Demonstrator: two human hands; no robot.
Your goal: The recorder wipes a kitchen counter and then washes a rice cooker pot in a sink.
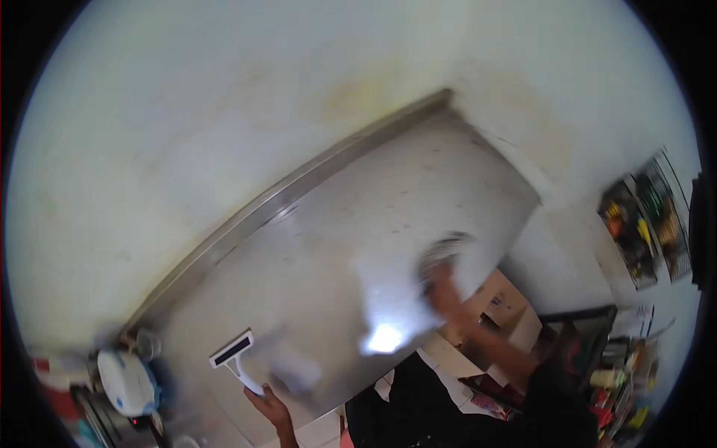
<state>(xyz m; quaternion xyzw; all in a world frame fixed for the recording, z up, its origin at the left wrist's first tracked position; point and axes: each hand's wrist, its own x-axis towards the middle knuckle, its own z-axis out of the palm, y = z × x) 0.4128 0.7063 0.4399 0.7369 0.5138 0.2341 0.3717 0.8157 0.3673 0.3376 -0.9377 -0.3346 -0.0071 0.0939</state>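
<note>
My left hand (270, 407) is closed round the handle of a small white squeegee (237, 362) with a dark strip along its head. It is held over the left front part of a grey metal worktop (336, 246). Farther right, my right hand (446, 293) reaches across the front edge onto the top. Under its fingers is a grey-and-dark striped cloth (439, 257), smeared by motion. The fingers themselves are blurred. Beside the squeegee lies a pale, blurred thing (297, 372) whose kind I cannot make out.
A raised metal lip (299, 190) backs the worktop against a stained wall (224, 112). An open cardboard box (515, 306) stands below its right front edge. At the left end are a white-and-blue appliance (125, 382) and a clear glass (148, 343). Wire baskets (635, 228) hang at the right.
</note>
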